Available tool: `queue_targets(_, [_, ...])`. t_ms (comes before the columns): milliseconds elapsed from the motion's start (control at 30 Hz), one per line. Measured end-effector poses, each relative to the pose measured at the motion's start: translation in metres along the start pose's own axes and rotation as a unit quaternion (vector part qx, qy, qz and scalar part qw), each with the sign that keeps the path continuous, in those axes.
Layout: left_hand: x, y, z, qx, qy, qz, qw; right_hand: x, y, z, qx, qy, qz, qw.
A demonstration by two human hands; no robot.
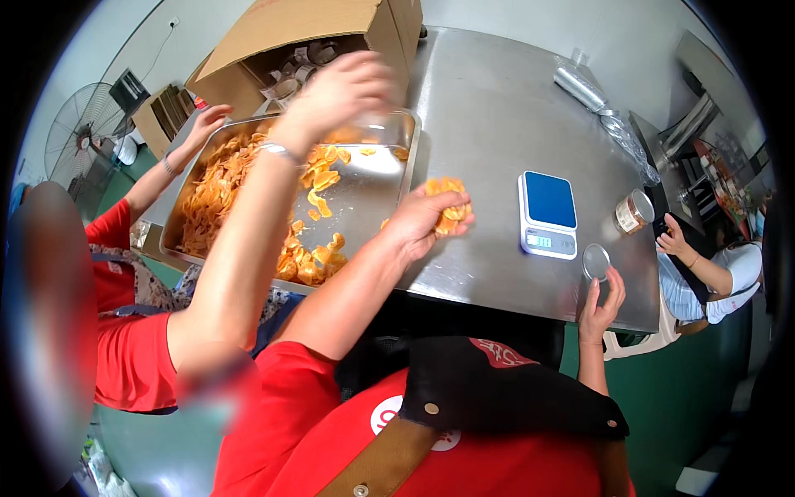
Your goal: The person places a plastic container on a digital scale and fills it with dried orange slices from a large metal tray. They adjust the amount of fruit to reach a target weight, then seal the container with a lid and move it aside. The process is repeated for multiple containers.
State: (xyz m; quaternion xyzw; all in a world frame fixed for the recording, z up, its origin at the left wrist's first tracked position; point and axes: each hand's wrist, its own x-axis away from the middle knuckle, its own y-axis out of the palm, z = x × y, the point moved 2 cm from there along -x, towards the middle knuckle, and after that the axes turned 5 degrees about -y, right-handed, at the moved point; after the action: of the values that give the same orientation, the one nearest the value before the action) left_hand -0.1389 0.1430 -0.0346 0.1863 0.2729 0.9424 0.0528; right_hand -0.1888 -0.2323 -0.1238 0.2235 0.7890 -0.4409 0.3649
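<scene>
My left hand (435,217) is closed around a clump of orange dried fruit pieces (448,205), above the steel table near the tray's right side. My right hand (602,304) is at the table's front edge, its thumb and fingers apart. Its fingertips are at the lower rim of a clear round lid (597,262); no firm grip on it shows. Between my hands, a white kitchen scale (548,214) with a blue platform and lit display sits on the table. Beyond the lid, a clear jar (633,212) with a label and contents lies tilted or on its side.
A metal tray (407,149) holds many more fruit pieces. Co-worker's arms (248,230) reach over it, one hand blurred. Behind stands a cardboard box (391,50) of containers. Plastic-wrapped lids or cups (581,87) lie at the far right. Another person (714,273) sits beyond the table's right end.
</scene>
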Motion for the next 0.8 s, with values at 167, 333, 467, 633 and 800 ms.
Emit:
queue_targets(167, [0.058, 0.006, 0.027, -0.158, 0.142, 0.083, 0.974, 0.011, 0.015, 0.016, 0.050, 0.004, 0.017, 0.999])
queue_targets(333, [0.098, -0.028, 0.013, -0.342, 0.154, 0.176, 0.910, -0.006, 0.020, 0.006, -0.006, -0.046, 0.004, 0.999])
queue_targets(467, [0.095, -0.026, 0.003, -0.206, 0.154, 0.172, 0.951, -0.077, -0.028, -0.046, -0.056, -0.118, 0.014, 0.991])
queue_targets(633, [0.112, -0.003, 0.013, -0.180, 0.074, 0.222, 0.956, -0.257, -0.001, -0.009, 0.005, -0.158, -0.006, 0.987])
queue_targets(800, [0.111, -0.034, 0.008, -0.280, 0.141, 0.259, 0.913, -0.385, 0.121, 0.097, 0.217, 0.063, -0.278, 0.933])
